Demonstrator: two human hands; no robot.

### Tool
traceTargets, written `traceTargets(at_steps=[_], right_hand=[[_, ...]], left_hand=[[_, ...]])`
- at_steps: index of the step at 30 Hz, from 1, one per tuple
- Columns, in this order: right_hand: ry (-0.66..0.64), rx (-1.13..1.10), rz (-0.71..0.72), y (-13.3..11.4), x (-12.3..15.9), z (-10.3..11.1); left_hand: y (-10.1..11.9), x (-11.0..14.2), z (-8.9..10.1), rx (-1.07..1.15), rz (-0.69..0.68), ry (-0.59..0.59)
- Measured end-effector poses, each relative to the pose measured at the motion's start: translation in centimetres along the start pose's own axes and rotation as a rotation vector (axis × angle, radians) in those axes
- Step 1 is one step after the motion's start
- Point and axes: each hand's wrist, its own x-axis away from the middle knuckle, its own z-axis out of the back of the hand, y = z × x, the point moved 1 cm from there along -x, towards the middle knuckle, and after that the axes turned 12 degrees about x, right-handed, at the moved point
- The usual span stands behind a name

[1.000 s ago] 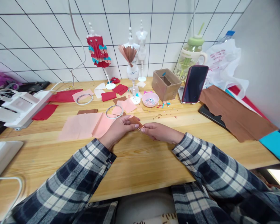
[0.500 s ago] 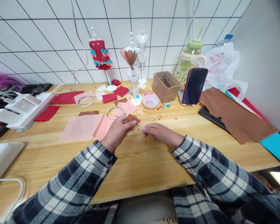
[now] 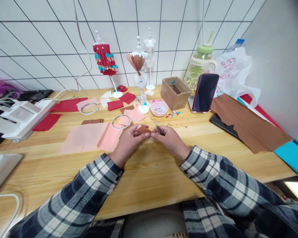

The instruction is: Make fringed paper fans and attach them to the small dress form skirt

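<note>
My left hand (image 3: 129, 140) pinches a small folded piece of brown crepe paper (image 3: 144, 130) between thumb and fingers. Close against it, my right hand (image 3: 172, 139) is closed around small dark metal scissors (image 3: 159, 129), whose tips point up and away from me. The right thumb and fingertip also meet the right end of the brown paper. Most of the scissors' handles are hidden in the palm. Pale pink crepe paper (image 3: 83, 136) lies flat to the left of my left hand, with a silver ring (image 3: 113, 122) beyond it.
Behind my hands stand a mini dress form in a red ruffled dress (image 3: 104, 59), one with a brown pleated fan (image 3: 138, 62), and a bare one (image 3: 150, 54). A pink bowl of beads (image 3: 159, 113), cardboard box (image 3: 176, 97), phone (image 3: 205, 94) and brown paper sheet (image 3: 248, 122) lie around.
My right hand has come in to the brown paper, and the scissors now show above its fingers. My left hand still holds the paper. The view has shifted slightly.
</note>
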Motion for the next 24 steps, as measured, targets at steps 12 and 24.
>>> traceTargets(at_steps=[12,24], right_hand=[[0.019,-0.01,0.0,-0.1,0.1,0.2],[-0.173,0.224,0.116,-0.7,1.5,-1.0]], left_hand=[[0.2,-0.2,0.5,-0.118,0.144,-0.062],[0.1,-0.7,1.1,0.26,0.048,0.123]])
